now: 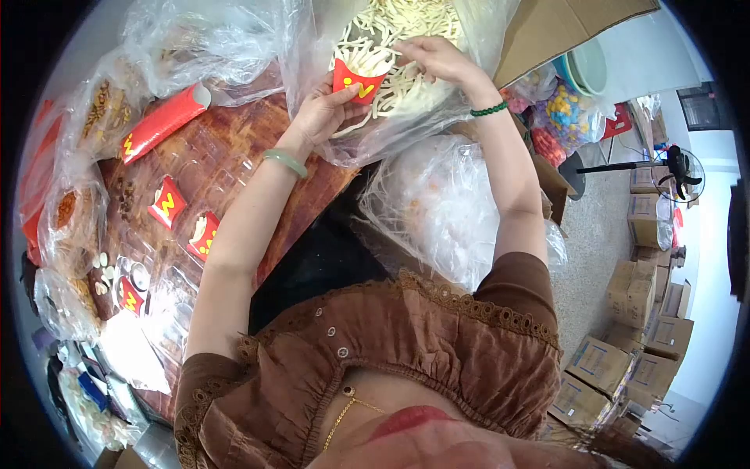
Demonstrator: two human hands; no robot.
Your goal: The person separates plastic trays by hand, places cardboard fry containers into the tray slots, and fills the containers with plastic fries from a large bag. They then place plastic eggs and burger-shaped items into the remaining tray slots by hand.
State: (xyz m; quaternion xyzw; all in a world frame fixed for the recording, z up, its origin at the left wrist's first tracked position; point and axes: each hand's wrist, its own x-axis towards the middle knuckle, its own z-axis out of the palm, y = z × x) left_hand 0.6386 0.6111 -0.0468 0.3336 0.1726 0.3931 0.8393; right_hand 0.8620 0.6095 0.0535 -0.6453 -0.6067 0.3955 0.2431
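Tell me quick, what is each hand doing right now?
Left hand: closed around a small red fry carton.
Right hand: fingers pinched on pale fries in the bag above the carton.

I read only one sign here: a yellow wavy M-like mark on the red cartons. It shows on the carton (357, 80) in my left hand (324, 109), on the long red stack (162, 121) near the table's (226, 168) far left edge, and on three small cartons (168, 202) toward the left edge. The boxes (598, 363) on the floor carry labels too small to read.
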